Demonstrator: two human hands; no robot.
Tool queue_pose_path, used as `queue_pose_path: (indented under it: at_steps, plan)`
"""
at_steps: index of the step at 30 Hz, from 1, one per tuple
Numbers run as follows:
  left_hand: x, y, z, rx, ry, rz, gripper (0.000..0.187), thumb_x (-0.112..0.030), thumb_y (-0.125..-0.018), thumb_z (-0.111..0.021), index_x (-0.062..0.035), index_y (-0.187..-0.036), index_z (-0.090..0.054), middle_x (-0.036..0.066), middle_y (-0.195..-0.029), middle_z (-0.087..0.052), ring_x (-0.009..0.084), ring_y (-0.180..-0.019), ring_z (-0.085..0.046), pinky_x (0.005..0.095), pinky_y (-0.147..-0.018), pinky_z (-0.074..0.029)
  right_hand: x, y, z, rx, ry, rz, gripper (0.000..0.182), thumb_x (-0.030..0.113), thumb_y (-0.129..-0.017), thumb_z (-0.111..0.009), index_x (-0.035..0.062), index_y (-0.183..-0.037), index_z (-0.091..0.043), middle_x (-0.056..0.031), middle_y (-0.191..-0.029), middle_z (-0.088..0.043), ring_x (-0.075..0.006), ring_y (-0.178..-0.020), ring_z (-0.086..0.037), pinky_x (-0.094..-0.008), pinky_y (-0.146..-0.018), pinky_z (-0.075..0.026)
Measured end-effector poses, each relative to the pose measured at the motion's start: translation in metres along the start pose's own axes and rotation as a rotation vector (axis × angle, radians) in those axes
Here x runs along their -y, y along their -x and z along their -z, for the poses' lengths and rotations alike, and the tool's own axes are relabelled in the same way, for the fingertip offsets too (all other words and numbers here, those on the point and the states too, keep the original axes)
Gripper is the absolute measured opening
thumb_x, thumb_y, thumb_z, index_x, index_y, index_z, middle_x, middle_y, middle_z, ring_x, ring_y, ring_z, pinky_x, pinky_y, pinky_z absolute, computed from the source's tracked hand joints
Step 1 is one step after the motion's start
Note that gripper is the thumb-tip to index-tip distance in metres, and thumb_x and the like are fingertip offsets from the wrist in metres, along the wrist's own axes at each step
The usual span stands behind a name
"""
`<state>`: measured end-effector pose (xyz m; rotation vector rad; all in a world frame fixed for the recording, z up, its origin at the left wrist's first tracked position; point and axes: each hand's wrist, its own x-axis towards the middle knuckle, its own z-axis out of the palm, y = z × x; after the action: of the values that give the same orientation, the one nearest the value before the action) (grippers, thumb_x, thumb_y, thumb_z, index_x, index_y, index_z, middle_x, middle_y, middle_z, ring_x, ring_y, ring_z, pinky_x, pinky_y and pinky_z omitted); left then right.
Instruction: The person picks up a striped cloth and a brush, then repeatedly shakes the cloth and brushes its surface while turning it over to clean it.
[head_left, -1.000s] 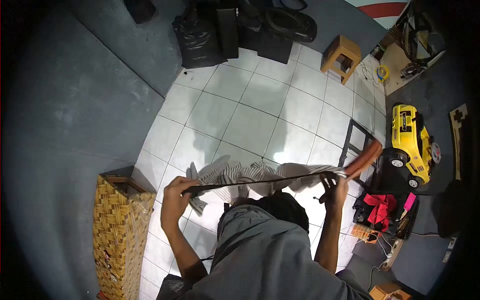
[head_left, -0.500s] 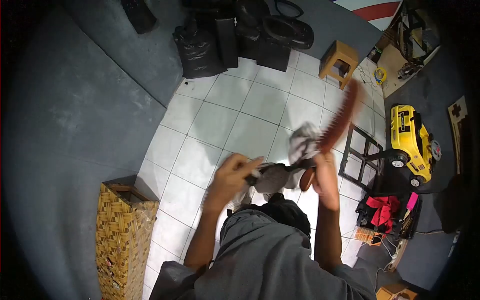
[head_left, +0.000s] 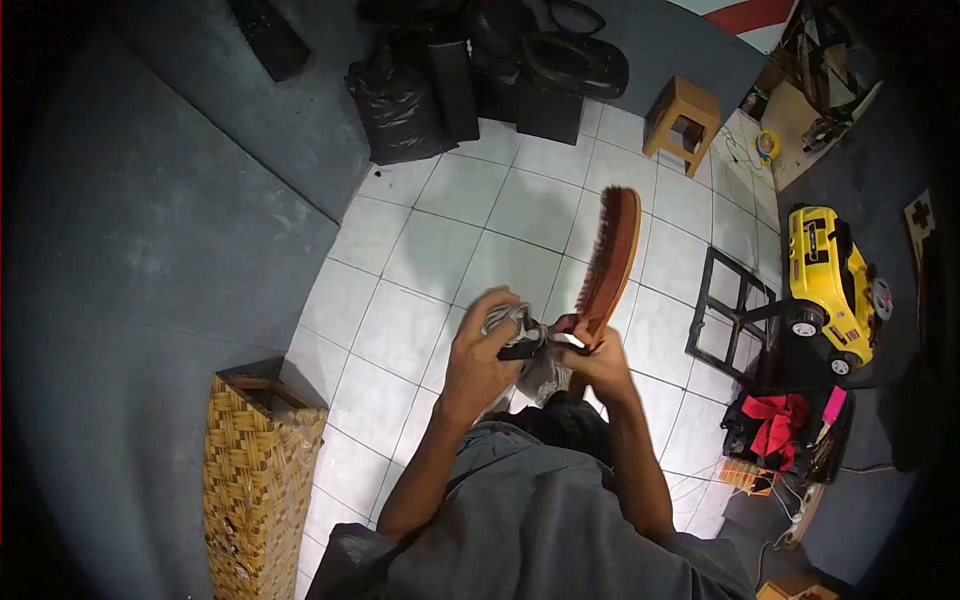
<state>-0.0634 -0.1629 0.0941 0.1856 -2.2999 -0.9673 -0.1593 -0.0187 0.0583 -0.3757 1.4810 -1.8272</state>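
Observation:
My left hand (head_left: 482,360) is closed around a bunched grey-and-white cloth (head_left: 512,325) with dark parts, in front of my body. Beside it, my right hand (head_left: 603,368) grips a long brown brush (head_left: 612,265) near its handle. The brush stands up and away from me, its dark bristles facing left. Some dark and reddish material lies between the two hands, and part of the cloth hangs below them. Exactly what my right fingers hold besides the brush is hard to make out.
Around the tiled floor (head_left: 440,248) stand a woven basket (head_left: 240,470), black bags (head_left: 405,115), a wooden stool (head_left: 685,112), a black frame (head_left: 708,300), a yellow toy car (head_left: 825,285) and a bin with red cloth (head_left: 775,425).
My hands have drawn closer together. The brush has moved left and is less blurred. The cloth that was spread between my hands is now bunched at my left hand.

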Motion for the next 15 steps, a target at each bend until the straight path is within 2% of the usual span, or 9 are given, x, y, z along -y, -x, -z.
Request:
queue_pose_path:
  at_steps: [2,3,5,7,9,10,11,13,15]
  plan:
    - [-0.009,-0.004,-0.007,0.039,0.054,0.017,0.025,0.001,-0.062,-0.066,0.0018,-0.086,-0.057,0.012,-0.101,-0.055,0.0301,-0.087,-0.057,0.0342,-0.072,-0.048,-0.033,-0.003,0.003,-0.07,0.122,0.046,0.019,-0.002,-0.069,-0.062,0.0067,-0.072,-0.045,-0.0012,-0.078,-0.056,-0.0077,-0.073,-0.054,-0.022,-0.063,-0.043]
    - [-0.015,-0.005,-0.013,0.078,0.111,0.037,0.025,0.002,-0.062,-0.066,0.002,-0.086,-0.057,0.012,-0.103,-0.055,0.0299,-0.084,-0.059,0.034,-0.069,-0.049,-0.054,-0.01,0.006,-0.154,0.178,-0.03,0.012,0.001,-0.071,-0.06,0.0023,-0.075,-0.049,-0.0021,-0.073,-0.056,-0.0096,-0.069,-0.053,-0.0235,-0.062,-0.042]
    - [-0.032,-0.007,-0.021,0.111,0.079,0.04,0.02,0.005,-0.062,-0.064,0.0031,-0.08,-0.054,0.015,-0.097,-0.057,0.0301,-0.085,-0.06,0.0315,-0.071,-0.048,-0.089,-0.025,0.01,-0.277,0.061,0.052,0.012,0.005,-0.071,-0.059,-0.0006,-0.077,-0.05,-0.0039,-0.072,-0.056,-0.0134,-0.066,-0.053,-0.0271,-0.061,-0.043]
    - [-0.042,-0.008,-0.025,0.266,0.109,0.055,0.026,0.006,-0.062,-0.063,0.0018,-0.086,-0.054,0.014,-0.095,-0.057,0.0303,-0.082,-0.06,0.0311,-0.069,-0.049,-0.104,-0.034,0.018,-0.314,-0.096,0.051,0.014,0.004,-0.07,-0.058,-0.003,-0.08,-0.052,-0.0091,-0.071,-0.057,-0.0176,-0.065,-0.052,-0.0314,-0.061,-0.043]
    - [-0.053,-0.002,-0.027,0.277,0.134,0.099,0.033,0.007,-0.061,-0.062,-0.0003,-0.093,-0.054,0.013,-0.09,-0.057,0.0286,-0.079,-0.06,0.0327,-0.067,-0.049,-0.125,-0.043,0.04,-0.432,0.435,0.096,0.015,0.006,-0.071,-0.058,-0.0036,-0.081,-0.052,-0.0149,-0.071,-0.057,-0.0236,-0.066,-0.054,-0.0345,-0.063,-0.043]
    - [-0.06,0.001,-0.025,0.283,0.174,0.149,0.037,0.008,-0.061,-0.061,-0.0012,-0.096,-0.055,0.012,-0.089,-0.058,0.0267,-0.078,-0.06,0.0322,-0.067,-0.049,-0.131,-0.047,0.047,-0.501,0.54,0.102,0.019,0.011,-0.071,-0.06,-0.0041,-0.081,-0.052,-0.0197,-0.072,-0.056,-0.0313,-0.068,-0.056,-0.0369,-0.064,-0.043]
    - [-0.067,0.0,-0.021,0.286,0.212,0.2,0.04,0.01,-0.06,-0.061,-0.002,-0.098,-0.055,0.012,-0.087,-0.058,0.0248,-0.078,-0.061,0.0318,-0.066,-0.049,-0.136,-0.053,0.055,-0.495,0.539,0.105,0.019,0.011,-0.071,-0.06,-0.0041,-0.081,-0.052,-0.0197,-0.072,-0.056,-0.0313,-0.068,-0.056,-0.0369,-0.064,-0.043]
    - [-0.073,-0.005,-0.009,0.247,0.181,0.109,0.043,0.012,-0.059,-0.06,-0.0024,-0.1,-0.058,0.012,-0.085,-0.059,0.0194,-0.078,-0.061,0.0292,-0.066,-0.048,-0.124,-0.061,0.058,-0.591,0.438,0.033,0.025,0.016,-0.071,-0.062,-0.0047,-0.08,-0.051,-0.0211,-0.074,-0.057,-0.0359,-0.07,-0.057,-0.038,-0.064,-0.044]
    - [-0.064,-0.001,0.002,0.126,0.092,0.21,0.041,0.013,-0.058,-0.06,-0.0013,-0.096,-0.06,0.011,-0.084,-0.058,0.0164,-0.074,-0.058,0.0263,-0.066,-0.047,-0.111,-0.06,0.068,-0.448,0.648,-0.14,0.023,0.011,-0.066,-0.061,-0.0044,-0.081,-0.053,-0.0222,-0.075,-0.058,-0.0356,-0.075,-0.059,-0.0376,-0.065,-0.045]
